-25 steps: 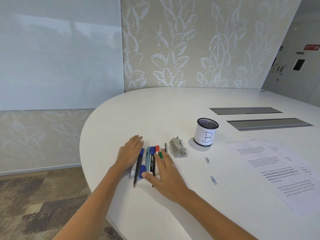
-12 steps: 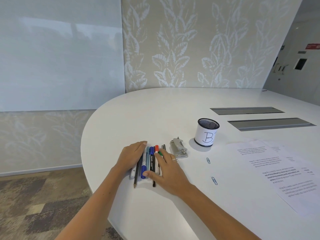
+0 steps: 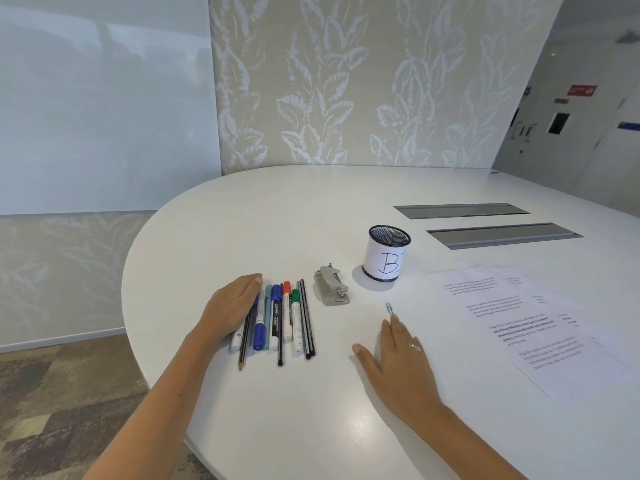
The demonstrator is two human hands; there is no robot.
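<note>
Left hand (image 3: 235, 306), fingers straight, presses the pens (image 3: 294, 317) beside one "camlin" marker (image 3: 275, 318); right hand (image 3: 398, 351) lies flat, fingertip at one paper clip (image 3: 389, 308); cup (image 3: 386, 259) beyond reads "B".

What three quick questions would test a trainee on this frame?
1. True or false: the right hand grips the green-capped marker.
2. Which letter is written on the mesh cup? A) A B) B C) D
3. Fill in: the ___ hand rests against the row of pens and markers.

Key: 1 false, the right hand lies flat on the table, apart from the row; 2 B; 3 left.
</note>
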